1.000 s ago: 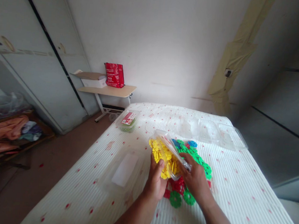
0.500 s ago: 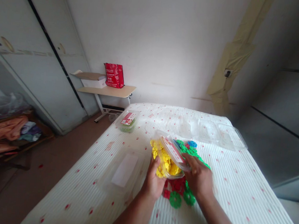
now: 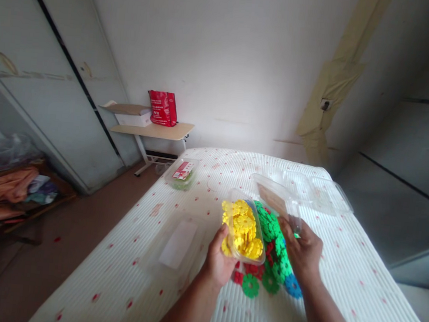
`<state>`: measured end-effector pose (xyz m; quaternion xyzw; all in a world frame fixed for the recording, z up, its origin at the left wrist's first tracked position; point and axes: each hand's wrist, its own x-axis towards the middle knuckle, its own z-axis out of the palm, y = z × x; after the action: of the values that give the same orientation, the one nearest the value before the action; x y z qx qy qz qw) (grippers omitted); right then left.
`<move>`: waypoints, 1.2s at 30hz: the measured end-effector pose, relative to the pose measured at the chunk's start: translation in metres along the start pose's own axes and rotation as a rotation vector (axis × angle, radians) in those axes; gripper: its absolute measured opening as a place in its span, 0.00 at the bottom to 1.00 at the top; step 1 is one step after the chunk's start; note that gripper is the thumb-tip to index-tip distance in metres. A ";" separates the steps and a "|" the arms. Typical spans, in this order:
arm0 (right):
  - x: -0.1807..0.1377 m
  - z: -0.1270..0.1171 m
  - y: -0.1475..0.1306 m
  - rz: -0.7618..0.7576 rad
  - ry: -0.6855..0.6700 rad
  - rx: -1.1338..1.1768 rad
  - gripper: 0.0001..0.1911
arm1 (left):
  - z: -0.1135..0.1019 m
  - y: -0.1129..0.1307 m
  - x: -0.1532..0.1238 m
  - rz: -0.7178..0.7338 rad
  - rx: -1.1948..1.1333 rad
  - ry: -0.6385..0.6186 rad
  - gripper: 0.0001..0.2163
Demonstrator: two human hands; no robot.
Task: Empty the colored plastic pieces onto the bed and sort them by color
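My left hand (image 3: 219, 259) grips a clear plastic container (image 3: 256, 259) by its left side, tilted toward me. Inside it lie several yellow flower-shaped discs (image 3: 244, 224). To the right, my right hand (image 3: 303, 249) pinches the near end of a clear plastic lid (image 3: 274, 199), which carries a label and is held up apart from the container. Below and between my hands, a pile of green discs (image 3: 269, 226) spreads over the tabletop with red pieces (image 3: 253, 270) and a blue disc (image 3: 293, 286). The container hides part of that pile.
Left of my hands lies a clear lid with a white label (image 3: 178, 244). A labelled container with green contents (image 3: 182, 174) stands at the far left of the covered table (image 3: 134, 254). Clear trays (image 3: 327, 197) sit at the far right. A side table (image 3: 164, 130) holds a red bag (image 3: 163, 109).
The lid has come off the container of yellow discs. My right hand has carried it up and to the right, uncovering the discs, while my left hand keeps hold of the container.
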<state>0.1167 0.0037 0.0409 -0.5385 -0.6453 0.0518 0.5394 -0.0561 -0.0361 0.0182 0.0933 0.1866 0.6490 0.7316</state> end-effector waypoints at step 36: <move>-0.007 0.008 0.019 0.106 0.052 0.108 0.14 | 0.051 0.033 0.008 0.191 1.034 0.083 0.41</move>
<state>0.1221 0.0104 0.0213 -0.5432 -0.5981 0.1010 0.5806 -0.0658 -0.0185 0.0765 0.4329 0.5018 0.5392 0.5196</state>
